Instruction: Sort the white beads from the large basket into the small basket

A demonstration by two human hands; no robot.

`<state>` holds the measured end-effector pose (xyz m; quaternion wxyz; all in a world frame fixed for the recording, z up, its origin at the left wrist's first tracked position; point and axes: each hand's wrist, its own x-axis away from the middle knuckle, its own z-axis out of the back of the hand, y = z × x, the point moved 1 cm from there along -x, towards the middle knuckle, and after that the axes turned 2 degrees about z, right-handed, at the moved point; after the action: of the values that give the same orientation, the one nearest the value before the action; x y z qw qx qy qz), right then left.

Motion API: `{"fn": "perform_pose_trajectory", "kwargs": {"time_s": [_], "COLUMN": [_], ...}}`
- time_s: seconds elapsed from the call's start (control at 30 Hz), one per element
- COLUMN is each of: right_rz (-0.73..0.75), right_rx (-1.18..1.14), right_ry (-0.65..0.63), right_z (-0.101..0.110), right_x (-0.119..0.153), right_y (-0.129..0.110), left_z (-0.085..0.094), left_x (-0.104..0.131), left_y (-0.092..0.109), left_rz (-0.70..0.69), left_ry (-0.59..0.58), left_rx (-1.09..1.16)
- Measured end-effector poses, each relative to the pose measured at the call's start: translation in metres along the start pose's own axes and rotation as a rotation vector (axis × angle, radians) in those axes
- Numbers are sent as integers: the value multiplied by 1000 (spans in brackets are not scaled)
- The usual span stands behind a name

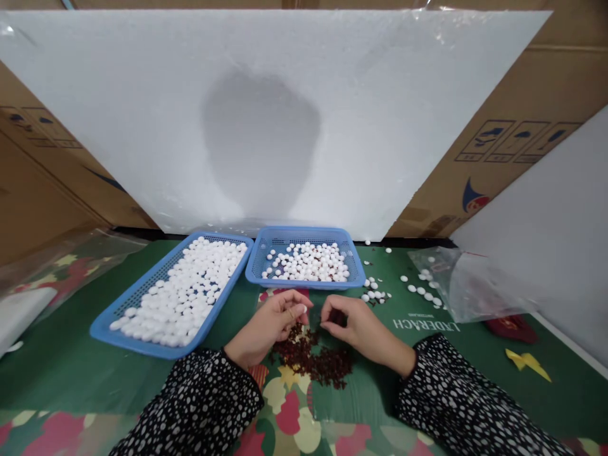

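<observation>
My left hand [270, 326] and my right hand [356, 328] hover close together over a small heap of dark red bits [316, 362] on the green printed cloth [71, 367]. The left hand pinches a small white round piece [301, 310] at its fingertips. The right hand's fingers are curled, pinching something tiny that I cannot make out. Just beyond the hands stand two blue mesh baskets: the left basket [137, 301] is crowded with white round pieces, and the right basket [354, 269] holds a thinner layer of them.
Loose white pieces [375, 292] lie scattered right of the baskets. A clear plastic bag [456, 285] with a few pieces lies further right. A white foam board [266, 114] stands behind, with cardboard boxes [536, 139] around. A yellow scrap [527, 362] lies at right.
</observation>
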<state>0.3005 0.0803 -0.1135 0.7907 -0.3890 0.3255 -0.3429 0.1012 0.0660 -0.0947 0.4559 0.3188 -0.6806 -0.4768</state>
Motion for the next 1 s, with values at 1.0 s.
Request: {"fn": "perform_pose_trajectory", "kwargs": {"time_s": [1.0], "right_rz": [77], "right_rx": [-199], "right_ry": [333], "right_z": [-11], "right_x": [-1], "right_y": [-13], "left_z": [-5], "left_x": [1], "left_y": [-5], "left_rz": [26], "left_ry": [-102], "left_rx": [85]}}
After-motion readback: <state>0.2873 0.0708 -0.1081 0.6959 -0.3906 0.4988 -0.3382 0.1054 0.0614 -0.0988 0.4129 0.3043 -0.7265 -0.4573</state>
